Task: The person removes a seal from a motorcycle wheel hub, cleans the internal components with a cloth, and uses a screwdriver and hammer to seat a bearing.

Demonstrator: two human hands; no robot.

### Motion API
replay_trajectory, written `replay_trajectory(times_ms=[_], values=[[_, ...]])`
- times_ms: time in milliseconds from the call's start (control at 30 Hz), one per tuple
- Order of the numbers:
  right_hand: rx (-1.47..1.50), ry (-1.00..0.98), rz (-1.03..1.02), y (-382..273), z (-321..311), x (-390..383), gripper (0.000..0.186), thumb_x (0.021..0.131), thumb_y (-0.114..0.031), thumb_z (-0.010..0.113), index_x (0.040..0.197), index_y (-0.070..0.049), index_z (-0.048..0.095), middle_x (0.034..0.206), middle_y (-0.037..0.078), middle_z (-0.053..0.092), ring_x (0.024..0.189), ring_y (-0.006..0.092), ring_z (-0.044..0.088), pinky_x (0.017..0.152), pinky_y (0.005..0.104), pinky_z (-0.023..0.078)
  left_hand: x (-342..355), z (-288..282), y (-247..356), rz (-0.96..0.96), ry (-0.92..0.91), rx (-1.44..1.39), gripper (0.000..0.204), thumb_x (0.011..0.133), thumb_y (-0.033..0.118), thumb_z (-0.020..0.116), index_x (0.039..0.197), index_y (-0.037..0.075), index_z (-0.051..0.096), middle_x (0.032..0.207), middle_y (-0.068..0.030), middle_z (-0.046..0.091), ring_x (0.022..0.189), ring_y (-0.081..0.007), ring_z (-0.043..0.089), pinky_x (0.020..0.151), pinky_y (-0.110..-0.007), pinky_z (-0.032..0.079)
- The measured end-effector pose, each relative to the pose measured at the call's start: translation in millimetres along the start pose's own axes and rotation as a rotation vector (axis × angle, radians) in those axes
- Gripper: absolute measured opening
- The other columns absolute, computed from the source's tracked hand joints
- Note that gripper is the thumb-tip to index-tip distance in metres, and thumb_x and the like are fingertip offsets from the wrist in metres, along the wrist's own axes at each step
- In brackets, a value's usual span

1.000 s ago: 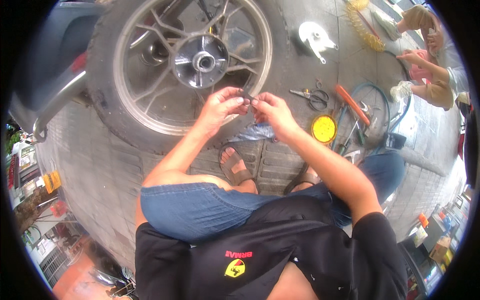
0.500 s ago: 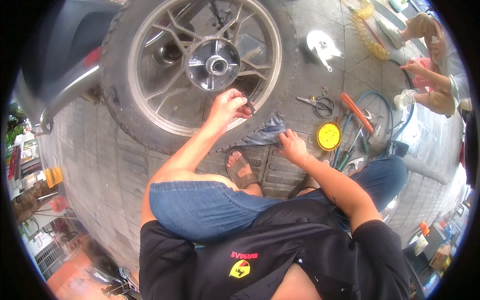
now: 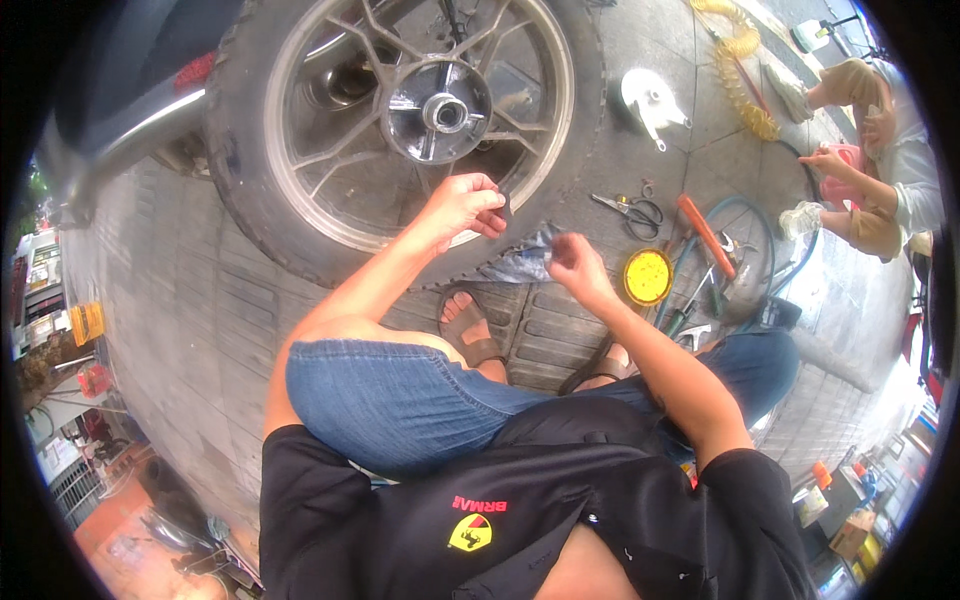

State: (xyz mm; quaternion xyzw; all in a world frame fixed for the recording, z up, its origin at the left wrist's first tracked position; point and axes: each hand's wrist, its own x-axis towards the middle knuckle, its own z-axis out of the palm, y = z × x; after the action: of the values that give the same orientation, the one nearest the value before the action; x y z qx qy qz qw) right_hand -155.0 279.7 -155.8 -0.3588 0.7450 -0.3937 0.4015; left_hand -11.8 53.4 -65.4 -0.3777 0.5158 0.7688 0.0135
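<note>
A wheel with a black tyre (image 3: 250,180) and spoked silver rim lies in front of me, its dark hub (image 3: 448,114) facing up. Over the lower part of the rim, my left hand (image 3: 468,208) pinches a small dark flat piece (image 3: 503,206). My right hand (image 3: 576,266) is lower and to the right, beside a crumpled grey-blue rag (image 3: 515,268); its fingers are curled but blurred, so their contents are unclear. A yellow tin (image 3: 648,275) sits just right of that hand.
Scissors (image 3: 636,216), an orange-handled tool (image 3: 706,232), other tools and blue hose lie rightward. Behind are a white metal plate (image 3: 640,98) and coiled yellow hose (image 3: 740,40). Another person's hand (image 3: 830,165) and legs are at far right; a dark vehicle (image 3: 110,90) stands upper left.
My hands were together on the dark piece; my right hand released it, dropped to the rag, then rose slightly. My left hand still holds the piece.
</note>
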Motion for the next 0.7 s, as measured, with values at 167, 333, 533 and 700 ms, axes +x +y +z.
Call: replay_trajectory(times_ms=[167,333,533,700], values=[[0.32,-0.01,-0.354,-105.1,-23.9,10.3,0.037,0.083,-0.01,0.075,0.116,0.0,0.061,0.108,0.009,0.06,0.096,0.0201,0.066,0.085,0.0334,0.054,2.1,7.2,2.2,-0.001,-0.052,0.077,0.02,0.092,0.017,0.062,0.101,-0.001,0.06,0.089,-0.0116,0.066,0.076,-0.0209,0.07,0.069,-0.033,0.06],[0.23,0.024,-0.399,-108.6,-19.8,11.7,0.038,0.084,-0.009,0.075,0.119,-0.001,0.062,0.115,0.01,0.061,0.101,0.0214,0.066,0.089,0.034,0.054,-2.2,8.9,5.4,0.02,-0.101,0.052,0.019,0.093,0.018,0.063,0.103,0.002,0.062,0.086,-0.01,0.069,0.076,-0.0187,0.071,0.07,-0.031,0.06],[0.251,0.01,-0.383,-109.3,-21.8,13.6,0.039,0.085,-0.007,0.073,0.121,-0.001,0.063,0.116,0.011,0.062,0.102,0.0207,0.066,0.091,0.0327,0.053,-4.2,9.5,-2.0,0.019,-0.13,-0.177,0.023,0.095,0.019,0.067,0.113,0.004,0.063,0.096,-0.0064,0.069,0.082,-0.0155,0.07,0.075,-0.031,0.061],[0.257,0.025,-0.373,-116.8,-22.7,15.7,0.038,0.084,-0.007,0.074,0.12,0.0,0.064,0.114,0.01,0.063,0.1,0.0194,0.066,0.089,0.0319,0.053,-6.8,7.5,-6.7,0.022,-0.168,-0.338,0.026,0.095,0.014,0.067,0.118,0.004,0.059,0.102,-0.0081,0.068,0.09,-0.0185,0.07,0.082,-0.035,0.06]])
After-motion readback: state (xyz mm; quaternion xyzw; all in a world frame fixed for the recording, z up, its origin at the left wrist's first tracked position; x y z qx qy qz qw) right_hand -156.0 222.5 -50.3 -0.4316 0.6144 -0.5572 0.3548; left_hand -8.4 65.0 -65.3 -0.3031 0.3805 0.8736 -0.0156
